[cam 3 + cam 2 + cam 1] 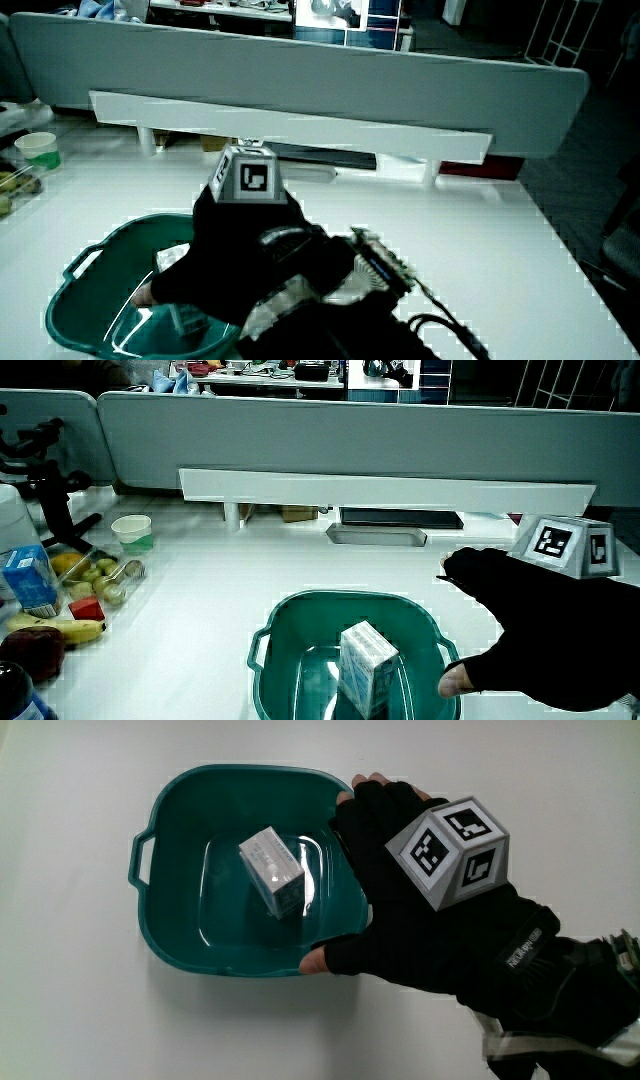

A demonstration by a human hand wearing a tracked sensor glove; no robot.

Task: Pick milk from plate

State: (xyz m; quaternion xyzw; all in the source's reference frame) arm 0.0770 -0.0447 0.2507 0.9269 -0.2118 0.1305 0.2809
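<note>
While the forearm came in from the person's edge of the table, the hand [420,910] hung over the rim of the teal basin [170,810], which stood in for the plate named in the task. The fingers were spread and held nothing: the thumb tip [314,960] showed at the nearer part of the rim, and the other fingertips [370,785] reached the rim farther from the person. The patterned cube [448,850] sat on the back of the hand, facing up.

Between thumb and fingers the palm opened toward the basin's middle. The milk carton [272,870] lay there on the clear bottom, at about nine o'clock from the palm in the main view, near but not touching the hand. Its long axis ran roughly from eleven to five o'clock, so the fingers would probably have to close across its narrow sides. In a side view the carton [366,665] stood tilted inside the basin, with the hand [540,630] just beside it at about three o'clock.

Farther off, in the same side view, a banana [62,630] and a small cup [131,528] sat well apart from the basin, near the low partition [350,435].
</note>
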